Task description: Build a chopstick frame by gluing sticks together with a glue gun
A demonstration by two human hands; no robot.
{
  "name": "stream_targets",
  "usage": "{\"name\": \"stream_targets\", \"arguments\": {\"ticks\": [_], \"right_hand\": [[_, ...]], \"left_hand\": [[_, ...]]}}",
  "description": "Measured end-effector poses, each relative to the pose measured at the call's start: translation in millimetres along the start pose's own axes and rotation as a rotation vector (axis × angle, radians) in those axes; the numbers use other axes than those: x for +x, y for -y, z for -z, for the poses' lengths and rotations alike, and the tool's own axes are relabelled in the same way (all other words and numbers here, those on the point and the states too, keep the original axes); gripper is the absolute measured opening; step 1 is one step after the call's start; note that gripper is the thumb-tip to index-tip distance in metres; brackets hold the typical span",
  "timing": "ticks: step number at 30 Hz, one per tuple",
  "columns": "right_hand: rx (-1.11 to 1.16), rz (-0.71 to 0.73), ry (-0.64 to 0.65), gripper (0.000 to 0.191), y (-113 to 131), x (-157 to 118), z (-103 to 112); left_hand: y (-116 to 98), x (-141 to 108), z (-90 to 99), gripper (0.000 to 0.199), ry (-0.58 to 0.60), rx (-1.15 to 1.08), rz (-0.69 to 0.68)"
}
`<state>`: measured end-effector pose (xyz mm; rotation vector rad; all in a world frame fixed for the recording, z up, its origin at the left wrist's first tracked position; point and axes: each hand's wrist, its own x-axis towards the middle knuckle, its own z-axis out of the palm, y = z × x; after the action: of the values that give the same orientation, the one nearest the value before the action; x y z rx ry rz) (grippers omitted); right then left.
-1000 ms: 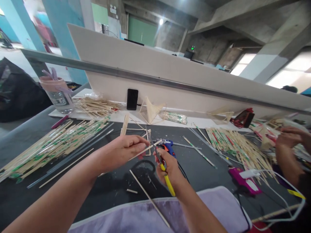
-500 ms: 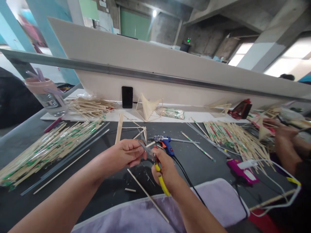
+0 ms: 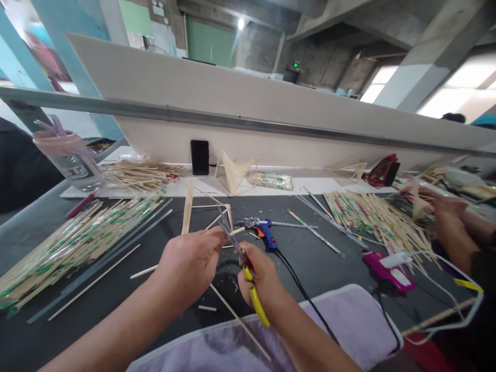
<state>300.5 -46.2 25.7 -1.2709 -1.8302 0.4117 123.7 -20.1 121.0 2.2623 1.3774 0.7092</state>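
My right hand [image 3: 259,274] is wrapped round yellow-handled snips [image 3: 258,305], whose long grey blades point up and away to the left. Fingers curled, my left hand [image 3: 194,258] is closed beside the blades. A thin wooden stick [image 3: 144,271] sticks out from the left side of that hand; the hand hides its middle. Just past the blade tips stands a small frame of sticks [image 3: 211,206]. A blue glue gun [image 3: 265,230] lies right of the blades. Near my hands on the dark table are a long stick [image 3: 240,320] and a short stick piece [image 3: 207,308].
Bundles of wrapped sticks lie left [image 3: 89,237] and right [image 3: 372,217]. A phone [image 3: 200,157] and a stick model [image 3: 233,173] stand at the back. A lilac cloth [image 3: 349,315] covers the front edge. A magenta power strip [image 3: 389,273] and a co-worker's hands [image 3: 449,212] are at right.
My left hand has turned over, knuckles up, and closed more. A stick now shows at its left side. The snips have shifted slightly left, and their blades look apart.
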Motion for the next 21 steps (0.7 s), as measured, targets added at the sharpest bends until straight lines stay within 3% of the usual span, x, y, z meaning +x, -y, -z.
{"name": "stream_targets", "arguments": {"ticks": [3, 5, 10, 15, 21], "right_hand": [[0.065, 0.002, 0.022, 0.041, -2, -1, 2], [0.093, -0.014, 0.026, 0.038, -3, -2, 3], [0.036, 0.045, -0.027, 0.043, -7, -2, 2], [-0.040, 0.116, 0.015, 0.050, -16, -3, 1], [-0.041, 0.117, 0.015, 0.053, -19, -4, 0]], "left_hand": [[-3, 0, -2.1, 0.025, 0.040, 0.244, -0.050], [-4, 0, -3.1, 0.024, 0.059, 0.258, -0.058], [1, 5, 3.5, 0.023, 0.178, -0.090, -0.090], [6, 11, 12.7, 0.025, 0.344, -0.340, -0.065], [4, 8, 3.7, 0.025, 0.230, -0.427, -0.059]]}}
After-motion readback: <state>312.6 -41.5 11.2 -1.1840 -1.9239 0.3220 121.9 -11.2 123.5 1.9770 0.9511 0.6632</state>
